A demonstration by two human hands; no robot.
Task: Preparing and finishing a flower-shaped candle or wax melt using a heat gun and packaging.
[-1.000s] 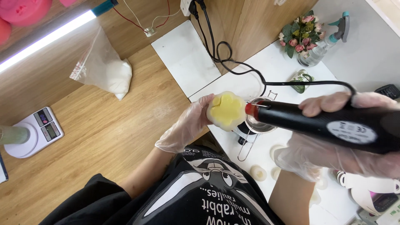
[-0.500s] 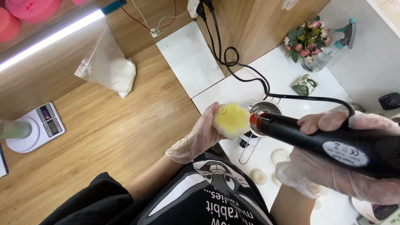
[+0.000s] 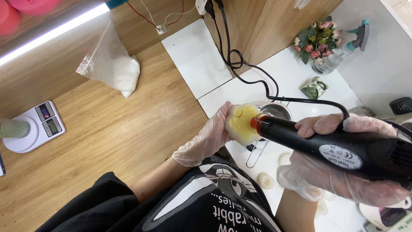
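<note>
Risk: the heat gun (image 3: 334, 148) nozzle sits almost against the flower-shaped mould (image 3: 242, 122); the yellow wax inside could overheat or spill onto the gloved fingers. Left hand (image 3: 206, 139) wraps the mould from its 8 o'clock side. Right hand (image 3: 343, 172) grips the gun, coming in from 4 o'clock.

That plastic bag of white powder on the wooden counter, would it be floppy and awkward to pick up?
Probably floppy: the plastic bag slumps on the wooden counter, its powder pooled low and its clear upper part loose and creased. Lifted by the top, it would likely sag as the powder shifts. It looks unlikely to roll, and the thin film could be slippery.
</note>
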